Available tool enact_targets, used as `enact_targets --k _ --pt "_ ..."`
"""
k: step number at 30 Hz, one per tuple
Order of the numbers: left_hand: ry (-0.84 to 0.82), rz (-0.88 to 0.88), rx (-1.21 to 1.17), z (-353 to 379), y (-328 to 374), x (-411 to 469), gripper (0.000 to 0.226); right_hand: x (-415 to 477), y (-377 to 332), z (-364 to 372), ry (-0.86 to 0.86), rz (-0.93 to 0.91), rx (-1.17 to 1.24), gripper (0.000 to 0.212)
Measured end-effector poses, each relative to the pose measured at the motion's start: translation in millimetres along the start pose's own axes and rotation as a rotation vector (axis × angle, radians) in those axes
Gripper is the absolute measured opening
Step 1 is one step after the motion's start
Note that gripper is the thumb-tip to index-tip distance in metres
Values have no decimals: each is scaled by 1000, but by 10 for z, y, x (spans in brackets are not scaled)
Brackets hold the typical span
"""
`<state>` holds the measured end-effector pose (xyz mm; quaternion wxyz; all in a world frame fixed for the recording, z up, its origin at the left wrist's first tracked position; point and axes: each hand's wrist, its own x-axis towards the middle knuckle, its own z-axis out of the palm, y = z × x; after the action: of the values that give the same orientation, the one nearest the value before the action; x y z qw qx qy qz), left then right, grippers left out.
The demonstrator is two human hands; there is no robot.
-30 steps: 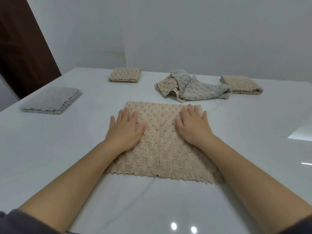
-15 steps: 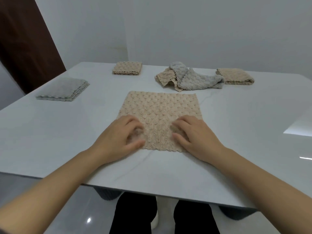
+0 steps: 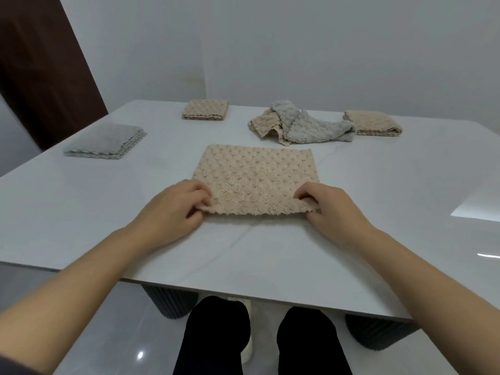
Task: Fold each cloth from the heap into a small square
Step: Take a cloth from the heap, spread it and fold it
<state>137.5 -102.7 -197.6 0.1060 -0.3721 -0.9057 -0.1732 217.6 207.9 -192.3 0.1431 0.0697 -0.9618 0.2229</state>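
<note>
Between our two pinches, left hand and right hand each nipping a near corner, lies the beige cloth, flat on the table, near edge just lifted. First fold in hand, we judge; next, carry both corners evenly onto the far edge. Beyond the grip: one heap of two cloths, two folded beige piles flanking it. Off to the grip's left: one grey pile.

Beige bobbled cloth spread flat, near edge lifted at both corners — crumpled heap of beige and grey cloths behind it
</note>
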Motion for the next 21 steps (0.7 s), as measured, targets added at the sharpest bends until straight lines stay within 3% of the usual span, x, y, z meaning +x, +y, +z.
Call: enact_targets --k 3,5,9,11,15,18,21 --pt "112 -228 -259 -52 -33 -100 14 -4 97 -102 50 105 249 24" --pt "174 -364 -464 -80 -28 -100 13 20 165 -149 65 171 395 7" --pt "302 -523 -730 -95 -53 27 8 119 294 -192 45 287 661 35" --pt "288 -565 -796 -85 -96 127 10 201 321 -190 51 346 718 39" --pt "239 -602 -623 -25 -245 428 18 476 356 -111 178 380 485 31" --pt "271 -594 -342 36 -269 713 17 721 397 -24 236 405 282 25" --pt "306 -608 -226 109 -346 955 19 914 474 44 256 403 185 21"
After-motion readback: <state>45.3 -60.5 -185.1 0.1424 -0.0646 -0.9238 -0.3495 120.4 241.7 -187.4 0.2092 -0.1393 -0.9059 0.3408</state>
